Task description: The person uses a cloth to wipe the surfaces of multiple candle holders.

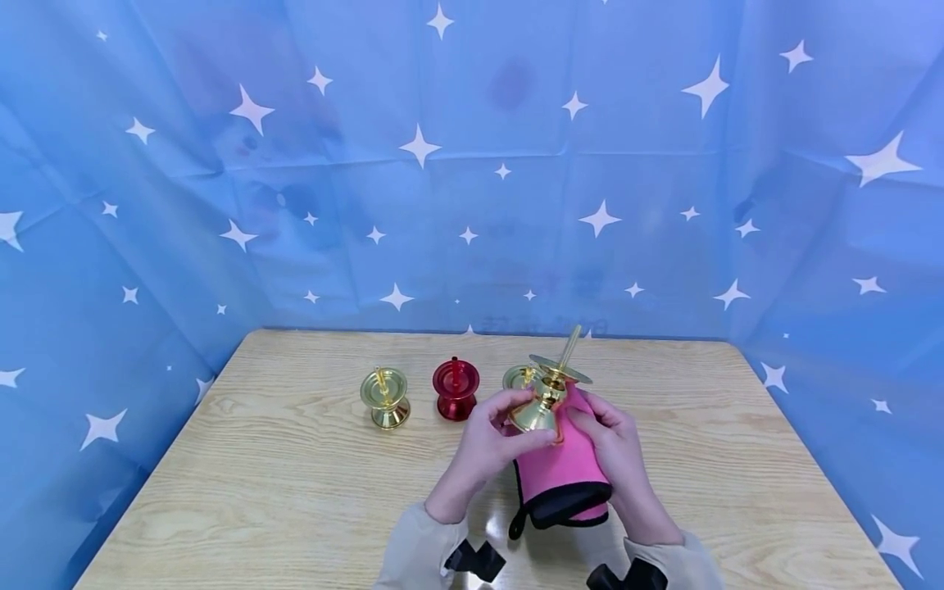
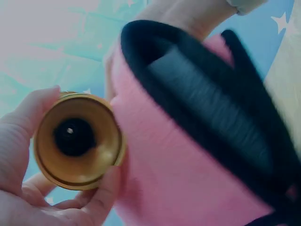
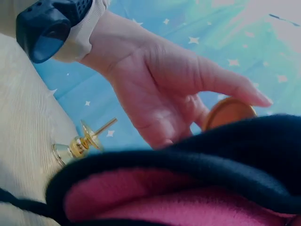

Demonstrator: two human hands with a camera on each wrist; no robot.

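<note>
My gold metal candle holder (image 1: 544,401) tilts above the pale wooden table (image 1: 295,492), long axis slanting, spike (image 1: 570,346) up and rightward. My left hand (image 1: 492,434) pinches its base (image 1: 534,416) between thumb and fingers; my right hand (image 1: 615,442) grips a pink, black-trimmed fabric mitt (image 1: 558,475).

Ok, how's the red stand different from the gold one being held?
The red stand sits upright on the table; the held gold stand tilts in the left hand. The red stand is deep red, the held gold stand shiny yellow-gold. Both have a base, a round dish and a thin stick on top.
</note>
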